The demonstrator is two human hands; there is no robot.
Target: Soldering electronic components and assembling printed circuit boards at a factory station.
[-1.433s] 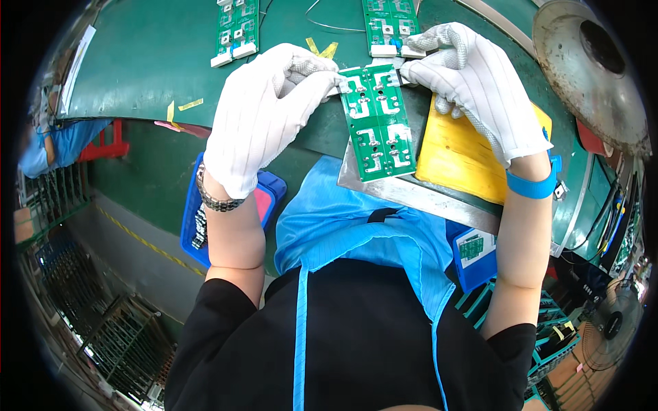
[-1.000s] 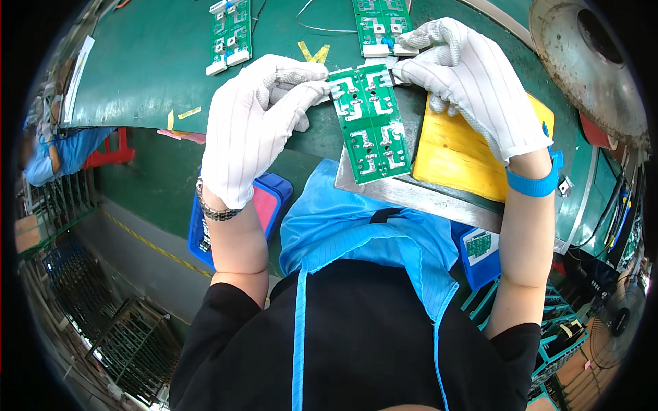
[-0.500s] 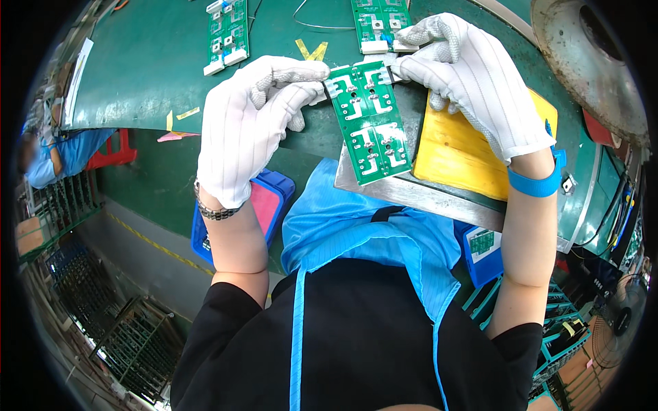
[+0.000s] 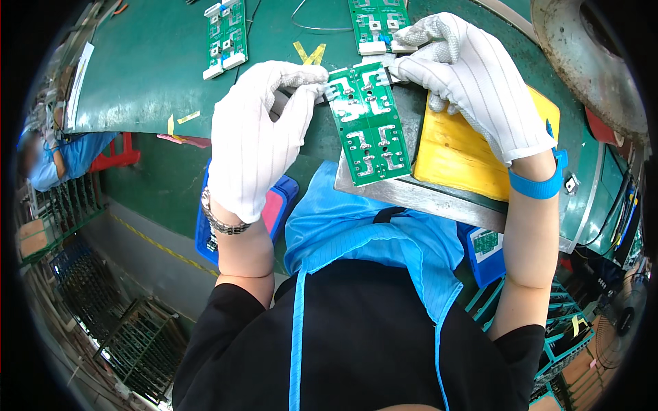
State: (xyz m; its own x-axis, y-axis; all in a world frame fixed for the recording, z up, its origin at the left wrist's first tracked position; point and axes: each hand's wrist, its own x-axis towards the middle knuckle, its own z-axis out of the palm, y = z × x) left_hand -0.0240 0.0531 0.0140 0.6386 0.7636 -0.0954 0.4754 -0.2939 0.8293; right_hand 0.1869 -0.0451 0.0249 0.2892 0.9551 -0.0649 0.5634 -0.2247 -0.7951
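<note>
Nearby, a yellow slab (image 4: 473, 154) lies right of the green circuit board (image 4: 370, 127), which overlaps a metal plate (image 4: 439, 203); component-bearing boards (image 4: 379, 14) lie beyond, their print too tiny to read. The left hand (image 4: 264, 130) pinches the board's upper left edge; whether the right hand (image 4: 473, 89) grips its upper right corner is unclear.

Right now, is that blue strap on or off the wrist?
On: the blue strap sits around the right wrist, below the white glove.
</note>
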